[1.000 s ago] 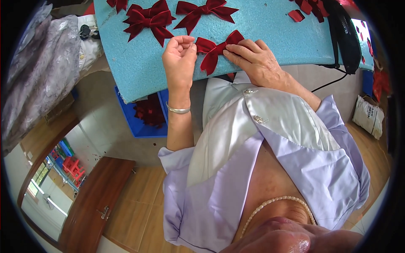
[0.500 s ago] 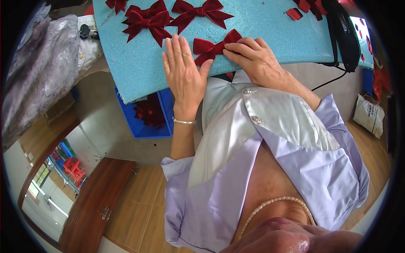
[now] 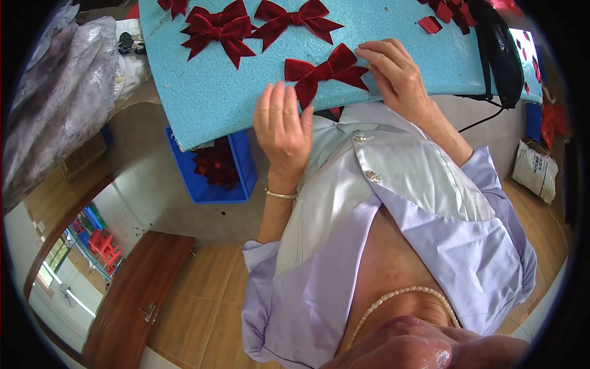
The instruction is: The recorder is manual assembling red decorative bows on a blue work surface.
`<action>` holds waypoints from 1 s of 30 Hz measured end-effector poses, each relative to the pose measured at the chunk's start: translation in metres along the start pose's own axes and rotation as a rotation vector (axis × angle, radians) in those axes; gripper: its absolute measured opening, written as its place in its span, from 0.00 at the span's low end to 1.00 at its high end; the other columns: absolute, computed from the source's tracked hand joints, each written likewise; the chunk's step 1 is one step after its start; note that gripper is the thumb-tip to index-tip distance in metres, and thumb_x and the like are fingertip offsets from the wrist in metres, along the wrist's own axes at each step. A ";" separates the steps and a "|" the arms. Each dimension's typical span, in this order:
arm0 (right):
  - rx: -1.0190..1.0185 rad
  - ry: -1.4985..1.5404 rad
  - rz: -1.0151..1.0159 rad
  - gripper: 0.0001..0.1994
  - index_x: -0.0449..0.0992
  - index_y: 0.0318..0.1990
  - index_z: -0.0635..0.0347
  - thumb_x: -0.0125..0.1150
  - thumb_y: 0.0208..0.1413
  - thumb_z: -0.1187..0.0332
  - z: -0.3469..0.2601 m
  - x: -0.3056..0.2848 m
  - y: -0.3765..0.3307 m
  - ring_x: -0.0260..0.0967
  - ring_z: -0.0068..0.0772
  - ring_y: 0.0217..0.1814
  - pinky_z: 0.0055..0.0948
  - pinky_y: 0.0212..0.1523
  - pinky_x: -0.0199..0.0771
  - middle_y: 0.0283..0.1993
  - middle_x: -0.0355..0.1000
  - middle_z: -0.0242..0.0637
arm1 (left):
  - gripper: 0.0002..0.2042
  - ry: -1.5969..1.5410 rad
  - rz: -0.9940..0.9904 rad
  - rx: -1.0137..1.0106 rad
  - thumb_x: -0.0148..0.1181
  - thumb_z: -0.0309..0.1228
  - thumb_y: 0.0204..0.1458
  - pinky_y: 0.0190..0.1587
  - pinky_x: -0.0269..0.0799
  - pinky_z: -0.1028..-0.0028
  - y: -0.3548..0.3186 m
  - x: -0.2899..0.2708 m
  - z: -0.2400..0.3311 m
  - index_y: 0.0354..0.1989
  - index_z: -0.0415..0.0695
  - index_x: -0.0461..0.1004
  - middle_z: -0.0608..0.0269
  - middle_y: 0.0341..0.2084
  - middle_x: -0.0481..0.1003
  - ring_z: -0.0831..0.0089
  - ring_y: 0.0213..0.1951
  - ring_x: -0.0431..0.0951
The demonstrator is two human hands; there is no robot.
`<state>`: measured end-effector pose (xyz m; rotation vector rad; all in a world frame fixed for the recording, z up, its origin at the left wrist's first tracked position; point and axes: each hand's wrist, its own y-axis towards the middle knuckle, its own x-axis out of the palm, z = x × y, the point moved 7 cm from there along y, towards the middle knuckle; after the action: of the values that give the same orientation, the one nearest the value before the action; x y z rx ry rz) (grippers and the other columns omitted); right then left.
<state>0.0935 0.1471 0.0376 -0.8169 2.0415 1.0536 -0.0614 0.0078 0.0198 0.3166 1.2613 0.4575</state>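
Note:
A dark red velvet bow [image 3: 324, 72] lies near the front edge of the light blue table [image 3: 215, 98], its loops and tails spread. Just off its right side is my right hand [image 3: 398, 79], fingers curved and apart, with nothing visible in it. My left hand [image 3: 284, 129], a bangle on its wrist, hovers at the table's front edge by the bow's lower left tail. Its fingers are stretched out and it holds nothing. Farther back lie more red bows: two overlapping bows [image 3: 218, 29] at the left and another bow [image 3: 294, 19] beside them.
Dark red pieces [image 3: 452, 13] lie at the back right, near a black bag [image 3: 501, 55] with a strap. Below the table's left corner stands a blue bin [image 3: 224, 195] holding red items. Grey shiny fabric [image 3: 67, 92] is at the left, a brown wooden cabinet [image 3: 138, 295] lower down.
My right hand has let go of the bow's right loop and moved right. My left hand has drawn back toward me and slightly right. The bow's right side is now uncovered.

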 end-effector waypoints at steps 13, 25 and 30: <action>0.167 0.340 -0.012 0.08 0.75 0.39 0.64 0.63 0.50 0.80 -0.004 0.016 0.049 0.72 0.40 0.39 0.35 0.37 0.72 0.40 0.72 0.41 | 0.13 -0.197 0.238 -0.086 0.64 0.23 0.50 0.53 0.67 0.57 0.038 -0.013 -0.017 0.45 0.39 0.77 0.55 0.46 0.75 0.55 0.50 0.74; 0.183 0.119 0.139 0.15 0.76 0.49 0.62 0.64 0.52 0.76 0.024 -0.001 0.061 0.70 0.46 0.51 0.38 0.49 0.72 0.48 0.74 0.42 | 0.13 -0.094 0.200 -0.034 0.62 0.22 0.50 0.52 0.68 0.58 0.051 -0.004 -0.018 0.44 0.36 0.77 0.54 0.46 0.75 0.56 0.50 0.74; 0.208 0.097 0.133 0.16 0.75 0.53 0.61 0.61 0.55 0.77 0.029 -0.005 0.056 0.70 0.43 0.53 0.33 0.46 0.75 0.55 0.72 0.42 | 0.13 -0.131 0.164 -0.005 0.64 0.23 0.47 0.52 0.68 0.58 0.040 -0.003 -0.006 0.43 0.36 0.77 0.54 0.45 0.75 0.57 0.50 0.74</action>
<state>0.0615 0.1993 0.0525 -0.6436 2.2688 0.8676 -0.0745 0.0413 0.0393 0.4405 1.1108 0.5706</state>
